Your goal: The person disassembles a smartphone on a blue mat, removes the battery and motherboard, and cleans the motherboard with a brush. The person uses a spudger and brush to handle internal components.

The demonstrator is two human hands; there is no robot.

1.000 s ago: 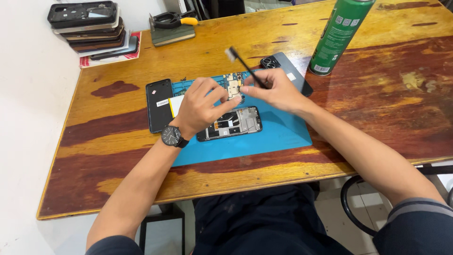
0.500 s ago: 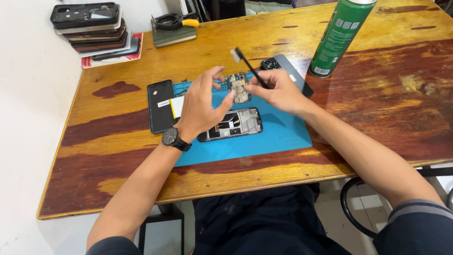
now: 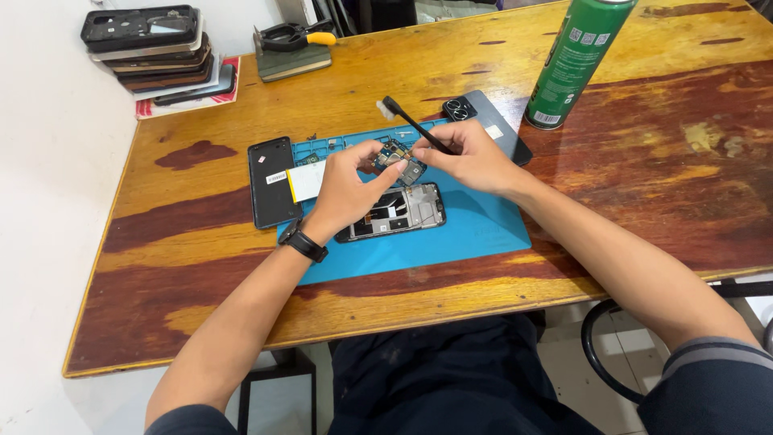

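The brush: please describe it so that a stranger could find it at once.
On the wooden table lies a blue mat. Above its far edge, the right hand holds the brush: a thin black stick, with a white tuft pointing away, unlike anything nearby.

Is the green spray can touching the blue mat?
Apart. The head view shows the green spray can standing on bare wood of the table, with a grey phone lying between it and the blue mat.
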